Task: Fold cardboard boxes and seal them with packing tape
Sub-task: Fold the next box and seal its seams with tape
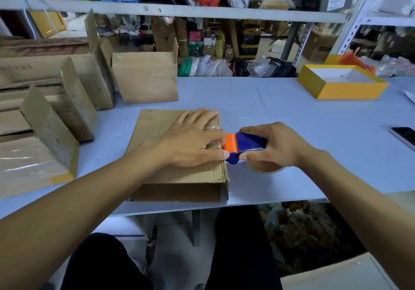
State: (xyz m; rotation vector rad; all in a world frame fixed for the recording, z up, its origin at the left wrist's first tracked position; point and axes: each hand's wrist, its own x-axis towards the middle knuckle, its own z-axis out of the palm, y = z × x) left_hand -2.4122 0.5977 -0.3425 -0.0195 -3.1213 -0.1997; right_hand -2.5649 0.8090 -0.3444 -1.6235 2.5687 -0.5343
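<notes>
A brown cardboard box (157, 132) lies on the pale blue table (280, 110), close to the front edge, its flaps folded down. My left hand (193, 141) presses flat on the box's top near its right edge, fingers spread. My right hand (269, 146) grips a blue and orange tape dispenser (244, 144) with a roll of clear tape (265, 168) beneath it. The dispenser's orange end touches the box's right edge, next to my left fingertips. Shiny tape shows on the flap seam under my left fingers.
Several taped and open cardboard boxes (143, 76) crowd the table's left side. A yellow shallow box (341, 83) sits at the back right. A dark phone (404, 136) lies at the right edge. Cluttered shelves stand behind.
</notes>
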